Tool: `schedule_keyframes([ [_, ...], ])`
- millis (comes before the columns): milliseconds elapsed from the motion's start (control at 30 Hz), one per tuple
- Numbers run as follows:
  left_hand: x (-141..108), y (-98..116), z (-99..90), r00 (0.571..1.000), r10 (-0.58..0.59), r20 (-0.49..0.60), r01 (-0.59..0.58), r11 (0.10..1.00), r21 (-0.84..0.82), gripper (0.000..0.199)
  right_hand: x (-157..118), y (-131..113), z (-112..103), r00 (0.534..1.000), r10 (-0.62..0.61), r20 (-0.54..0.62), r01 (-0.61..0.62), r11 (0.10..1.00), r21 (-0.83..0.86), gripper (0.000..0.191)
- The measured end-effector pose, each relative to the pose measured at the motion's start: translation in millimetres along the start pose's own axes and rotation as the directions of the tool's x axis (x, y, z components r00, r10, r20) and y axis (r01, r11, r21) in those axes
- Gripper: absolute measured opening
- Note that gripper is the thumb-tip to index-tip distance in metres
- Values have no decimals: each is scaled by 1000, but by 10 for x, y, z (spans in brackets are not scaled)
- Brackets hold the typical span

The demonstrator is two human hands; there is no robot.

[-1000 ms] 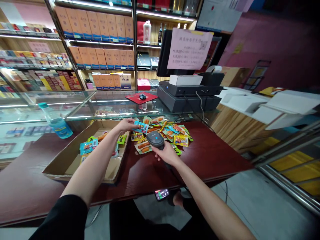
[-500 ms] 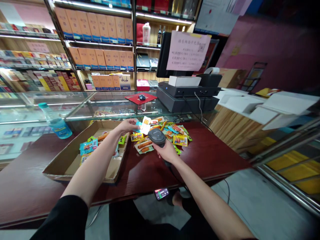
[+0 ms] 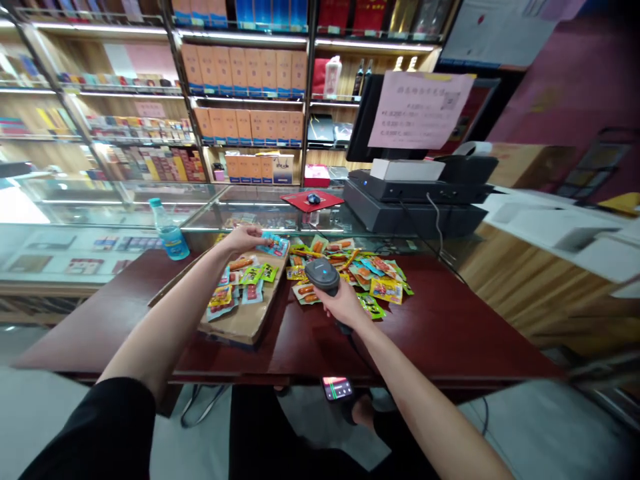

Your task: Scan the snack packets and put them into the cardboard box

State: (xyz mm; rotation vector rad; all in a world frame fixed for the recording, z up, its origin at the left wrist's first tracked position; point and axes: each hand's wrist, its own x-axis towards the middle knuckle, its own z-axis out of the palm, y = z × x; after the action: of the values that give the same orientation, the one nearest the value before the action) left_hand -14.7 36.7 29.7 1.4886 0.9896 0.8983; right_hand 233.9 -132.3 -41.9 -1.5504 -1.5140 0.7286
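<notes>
A blue snack packet [image 3: 274, 244] is pinched in my left hand [image 3: 245, 239], over the far right corner of a shallow cardboard box [image 3: 245, 325]. Several packets in green, yellow and blue wrappers, among them a green packet [image 3: 251, 275], lie inside the box. My right hand [image 3: 345, 303] is wrapped round the handle of a black barcode scanner [image 3: 324, 275], its head pointing away from me. Just beyond the scanner spreads a loose pile of snack packets, with a yellow packet [image 3: 386, 291] at its right side.
A blue bottle [image 3: 169, 230] stands left of the box. Behind the dark red table [image 3: 450, 333] runs a glass display counter [image 3: 240, 200] with a mouse [image 3: 313, 199] and a cash drawer [image 3: 410, 212]. A lit phone [image 3: 337, 389] is below the table edge.
My left hand has carried the packet left, from the pile to over the box, and its printed blue side now shows. The view has turned left; the scanner stays by the pile.
</notes>
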Motion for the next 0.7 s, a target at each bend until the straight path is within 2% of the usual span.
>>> schedule_keyframes([
  [100, -247, 6, -390, 995, -23, -99, 25, 1000, 17, 45, 31, -34, 115, 999, -20, 42, 20, 1000, -3, 28],
  [167, -364, -3, -540, 991, -33, -127, 38, 998, 40, 44, 48, -48, 170, 998, -39, 48, 40, 999, -11, 29],
  [233, -413, -19, -581, 989, -40, -139, 48, 997, 55, 44, 57, -54, 190, 997, -55, 50, 56, 998, -17, 30],
  [300, -388, -40, -517, 991, -41, -125, 48, 997, 56, 44, 56, -50, 168, 997, -59, 48, 60, 998, -20, 30],
  [367, -295, -65, -365, 995, -44, -92, 50, 997, 66, 45, 43, -34, 101, 998, -50, 46, 50, 999, -12, 29],
  [467, -75, -106, -4, 999, -49, -7, 49, 992, 114, 47, 1, 24, -66, 1000, -23, 11, 23, 1000, 4, 27],
  [700, 394, -209, 1182, 970, -70, 233, 22, 979, 203, 47, -166, 311, -553, 988, 63, -140, -72, 996, -60, 25],
])
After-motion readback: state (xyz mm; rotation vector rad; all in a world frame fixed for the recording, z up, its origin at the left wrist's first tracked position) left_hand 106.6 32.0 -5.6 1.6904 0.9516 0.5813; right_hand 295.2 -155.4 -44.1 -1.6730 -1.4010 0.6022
